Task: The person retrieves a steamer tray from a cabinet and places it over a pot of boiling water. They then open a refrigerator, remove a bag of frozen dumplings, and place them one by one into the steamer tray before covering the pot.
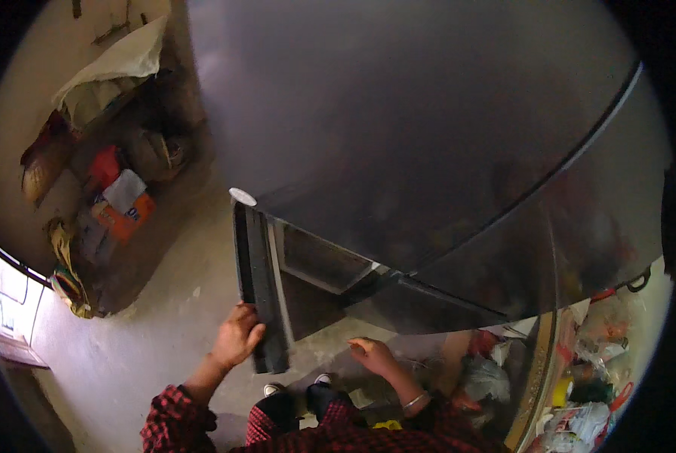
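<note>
A large dark glossy appliance, apparently a refrigerator (372, 141), fills the upper middle and right. Its narrow lower door (264, 283) stands ajar towards me, with a light seal strip along its inner side and a pale oval piece (242, 196) at its top corner. My left hand (239, 334) grips the outer edge of this door near its near end, thumb on the front. To the right of the door, my right hand (372, 354) hangs in the air with nothing seen in it, its fingers slightly bent. Between the door and the body, a dark interior shows, too dim to make out.
At the left stand a white sack (111, 68), an orange box (125, 215) and a yellowish bag (69, 283) by the wall. Plastic bags (488, 379) and other clutter lie at the lower right, beside a wooden strip (536, 379). My shoes (272, 389) are on the floor.
</note>
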Action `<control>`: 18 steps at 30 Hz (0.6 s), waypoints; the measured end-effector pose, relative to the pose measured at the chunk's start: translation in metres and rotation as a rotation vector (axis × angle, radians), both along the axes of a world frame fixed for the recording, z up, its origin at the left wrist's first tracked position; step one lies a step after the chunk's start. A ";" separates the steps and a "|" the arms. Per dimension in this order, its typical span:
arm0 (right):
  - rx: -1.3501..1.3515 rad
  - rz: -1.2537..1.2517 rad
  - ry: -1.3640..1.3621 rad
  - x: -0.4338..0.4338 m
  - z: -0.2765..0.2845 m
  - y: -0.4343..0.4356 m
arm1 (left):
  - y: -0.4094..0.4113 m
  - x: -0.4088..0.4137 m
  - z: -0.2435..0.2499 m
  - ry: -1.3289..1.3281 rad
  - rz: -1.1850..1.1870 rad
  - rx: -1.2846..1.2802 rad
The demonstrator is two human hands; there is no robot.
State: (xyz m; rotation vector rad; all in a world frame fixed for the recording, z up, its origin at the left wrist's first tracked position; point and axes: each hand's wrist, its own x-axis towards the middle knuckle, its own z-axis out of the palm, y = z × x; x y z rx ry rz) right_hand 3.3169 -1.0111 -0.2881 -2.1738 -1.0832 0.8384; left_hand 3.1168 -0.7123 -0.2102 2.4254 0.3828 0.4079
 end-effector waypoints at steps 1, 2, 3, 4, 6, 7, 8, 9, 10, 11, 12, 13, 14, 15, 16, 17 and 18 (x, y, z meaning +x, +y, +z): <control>-0.013 0.014 0.008 0.001 -0.012 0.013 | 0.008 -0.021 0.007 0.031 0.069 -0.045; -0.048 0.016 0.027 0.001 -0.025 0.025 | 0.017 -0.037 0.014 0.045 0.103 -0.023; -0.020 0.037 0.004 0.004 -0.037 0.036 | 0.025 -0.051 0.022 0.056 0.134 -0.002; -0.019 0.046 -0.006 0.007 -0.049 0.046 | 0.031 -0.064 0.030 0.093 0.190 0.063; 0.116 0.050 -0.071 0.012 -0.071 0.065 | 0.040 -0.084 0.040 0.140 0.322 0.113; 0.114 0.036 -0.102 0.016 -0.080 0.072 | 0.041 -0.091 0.043 0.133 0.393 0.101; 0.104 0.013 -0.119 0.022 -0.089 0.082 | 0.046 -0.097 0.043 0.170 0.440 0.210; 0.069 -0.022 -0.123 0.030 -0.095 0.092 | 0.045 -0.100 0.040 0.206 0.595 0.158; 0.161 -0.012 -0.244 0.039 -0.100 0.101 | 0.050 -0.099 0.034 0.253 0.694 0.268; 0.224 -0.015 -0.351 0.050 -0.103 0.108 | 0.055 -0.099 0.026 0.252 0.784 0.383; 0.287 -0.018 -0.459 0.062 -0.105 0.116 | 0.064 -0.100 0.019 0.230 0.824 0.491; 0.336 -0.036 -0.556 0.074 -0.108 0.124 | 0.076 -0.103 0.011 0.239 0.875 0.581; 0.334 -0.065 -0.638 0.085 -0.110 0.129 | 0.088 -0.105 0.002 0.186 0.892 0.644; 0.340 -0.097 -0.726 0.096 -0.112 0.134 | 0.101 -0.113 -0.004 0.155 0.858 0.696; 0.337 -0.128 -0.767 0.108 -0.115 0.138 | 0.113 -0.121 -0.010 0.140 0.857 0.764; 0.358 -0.145 -0.823 0.118 -0.120 0.142 | 0.125 -0.129 -0.017 0.079 0.825 0.845; 0.404 -0.163 -0.881 0.127 -0.126 0.146 | 0.138 -0.135 -0.028 0.084 0.865 0.941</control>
